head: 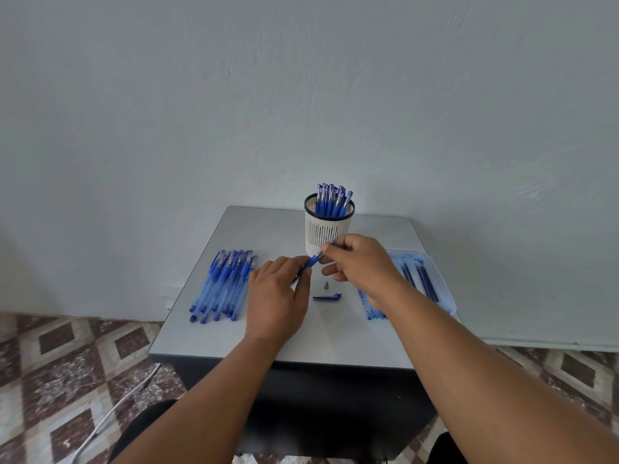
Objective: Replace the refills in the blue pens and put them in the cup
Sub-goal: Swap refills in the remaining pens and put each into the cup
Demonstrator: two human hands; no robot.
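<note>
Blue pen barrel open between both hands, its refill half in or half out; which one I cannot tell.

Left hand (278, 289) grips the pen (310, 262) while the right hand (358, 262) pinches the refill (330, 244) at its tip, just in front of the cup (329, 234) at 12 o'clock. Judging by the loose tip (326, 285) and cap (327, 297) on the counter (335, 339), reassembly comes next. Untouched pens (222, 284) lie at 9 o'clock, the refill tray (442, 289) at 3 o'clock; the cup, already crowded, stands close behind the fingers.
</note>
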